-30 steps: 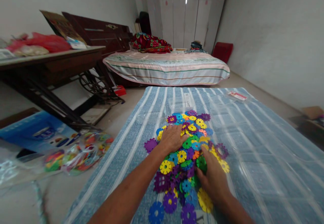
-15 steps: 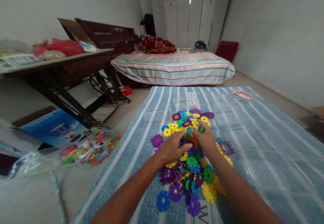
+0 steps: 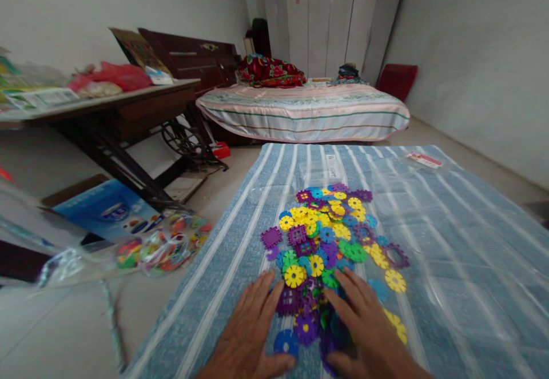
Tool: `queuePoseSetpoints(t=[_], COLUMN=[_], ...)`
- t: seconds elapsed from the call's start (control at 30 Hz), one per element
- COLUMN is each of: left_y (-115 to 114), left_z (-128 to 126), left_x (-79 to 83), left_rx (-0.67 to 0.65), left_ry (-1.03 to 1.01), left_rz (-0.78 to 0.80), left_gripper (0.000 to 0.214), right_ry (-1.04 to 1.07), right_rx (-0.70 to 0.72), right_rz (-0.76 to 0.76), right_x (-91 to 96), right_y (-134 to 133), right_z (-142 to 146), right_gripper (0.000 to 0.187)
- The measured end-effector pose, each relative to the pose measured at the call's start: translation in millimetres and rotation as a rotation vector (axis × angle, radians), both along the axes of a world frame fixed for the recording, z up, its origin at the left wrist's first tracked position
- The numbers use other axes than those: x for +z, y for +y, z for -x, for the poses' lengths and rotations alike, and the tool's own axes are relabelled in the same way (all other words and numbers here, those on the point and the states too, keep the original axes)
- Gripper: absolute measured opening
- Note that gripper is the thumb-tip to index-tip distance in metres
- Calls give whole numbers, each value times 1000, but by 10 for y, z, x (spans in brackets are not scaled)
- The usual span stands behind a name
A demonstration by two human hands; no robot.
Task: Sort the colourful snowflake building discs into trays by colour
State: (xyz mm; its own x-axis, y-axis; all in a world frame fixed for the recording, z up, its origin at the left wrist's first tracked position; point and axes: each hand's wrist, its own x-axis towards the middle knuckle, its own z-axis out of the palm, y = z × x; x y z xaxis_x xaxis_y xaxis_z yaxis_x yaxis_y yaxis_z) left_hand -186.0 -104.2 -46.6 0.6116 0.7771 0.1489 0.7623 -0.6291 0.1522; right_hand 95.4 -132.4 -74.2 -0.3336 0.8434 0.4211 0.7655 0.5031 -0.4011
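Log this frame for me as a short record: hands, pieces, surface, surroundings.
Left hand: open, palm down, at the pile's near left edge
Right hand: fingers spread, over the pile's near right part; anything under the palm is hidden
Pieces: loose pile of notched pieces; yellow, purple, blue, green
Surface: blue-and-white striped cloth
Far right corner: red-and-white card
Floor, left: clear bag of colourful items
Background: bed

We look forward and down from head height, close over a blue, white-striped cloth (image 3: 238, 239), toward a pale, striped bed (image 3: 309, 110).
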Motion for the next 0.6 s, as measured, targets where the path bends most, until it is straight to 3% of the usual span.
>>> queuePoseSetpoints(t=[0.1, 0.33, 0.6], left_y=[87, 347, 435], left_z=[-177, -663, -1303], left_x=[-88, -286, -209], left_rx=[8, 67, 63], left_ry=[-25, -129, -258], left_rz=[-45, -27, 163], left_gripper=[90, 70, 69], right_ry=[-84, -8, 222], right_rx=[-6, -230, -456], right_rz=[-49, -109, -25], right_x=[-113, -53, -19], right_y=[-1, 461, 949], right_z=[25, -62, -286], right_gripper=[73, 55, 53])
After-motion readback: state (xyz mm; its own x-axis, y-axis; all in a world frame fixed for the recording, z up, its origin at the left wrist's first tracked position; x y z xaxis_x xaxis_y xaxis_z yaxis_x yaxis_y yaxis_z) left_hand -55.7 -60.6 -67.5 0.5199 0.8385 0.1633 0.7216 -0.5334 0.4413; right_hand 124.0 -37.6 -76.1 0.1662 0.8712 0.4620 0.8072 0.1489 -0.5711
